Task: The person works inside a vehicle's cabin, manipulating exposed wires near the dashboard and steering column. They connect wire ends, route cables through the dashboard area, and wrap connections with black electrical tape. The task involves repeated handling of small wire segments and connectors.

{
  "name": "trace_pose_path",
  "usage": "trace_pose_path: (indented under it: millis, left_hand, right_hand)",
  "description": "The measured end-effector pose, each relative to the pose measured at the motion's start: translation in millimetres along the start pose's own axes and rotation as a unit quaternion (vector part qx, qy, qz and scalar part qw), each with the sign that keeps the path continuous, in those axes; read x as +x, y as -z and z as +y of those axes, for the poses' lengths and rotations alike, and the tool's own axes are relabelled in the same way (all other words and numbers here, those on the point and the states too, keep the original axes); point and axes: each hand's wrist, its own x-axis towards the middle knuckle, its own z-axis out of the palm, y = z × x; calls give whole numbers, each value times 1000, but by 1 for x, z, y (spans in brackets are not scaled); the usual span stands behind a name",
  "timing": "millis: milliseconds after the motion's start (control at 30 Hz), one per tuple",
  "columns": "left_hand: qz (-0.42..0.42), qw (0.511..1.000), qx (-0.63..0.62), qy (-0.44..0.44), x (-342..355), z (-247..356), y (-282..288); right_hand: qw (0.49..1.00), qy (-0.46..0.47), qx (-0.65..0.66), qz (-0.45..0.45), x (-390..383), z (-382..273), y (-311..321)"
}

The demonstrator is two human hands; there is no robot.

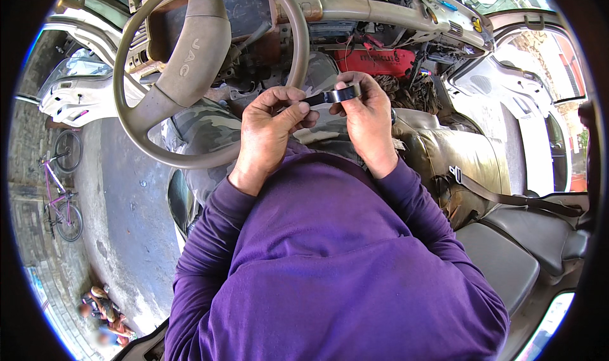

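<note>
Above my lap, a small roll of black electrical tape (343, 95) is gripped between the thumb and fingers of my right hand (368, 117). A short strip runs off the roll to the left, and my left hand (271, 125) pinches its loose end between thumb and forefinger. The strip is stretched between the two hands. Both hands are just right of the steering wheel (188, 60), apart from its rim. Part of the roll is hidden behind the right thumb and fingers.
Loose wires and a red bag or cloth (375, 61) lie under the opened dashboard (374, 9). A worn seat cushion (453, 158) with a seat-belt buckle (455, 173) is at my right. Through the left door opening are a bicycle (62, 186) and people (104, 307) outside.
</note>
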Motion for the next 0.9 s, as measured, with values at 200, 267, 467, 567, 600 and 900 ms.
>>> trace_pose_path:
  millis: [200, 267, 467, 567, 600, 900]
  left_hand:
    - [5, 1000, -1, 0, -1, 3, -8]
    - [12, 1000, -24, 14, -2, 7, -12]
    - [-28, 998, 51, -5, 2, -2, 1]
    - [-15, 1000, 14, 8, 0, 1, -3]
    - [-10, 1000, 8, 13, 0, 2, -4]
    - [5, 999, 7, 51, 0, 6, -5]
  right_hand:
    - [999, -4, -37, -19, 0, 0, 1]
    - [999, -4, -46, -18, 0, 0, 2]
    - [999, 8, -32, -18, -1, 2, -7]
    - [998, 25, -45, -20, -2, 3, -7]
    - [996, 42, -76, -19, -1, -2, -6]
    - [999, 6, -48, -11, -2, 5, -4]
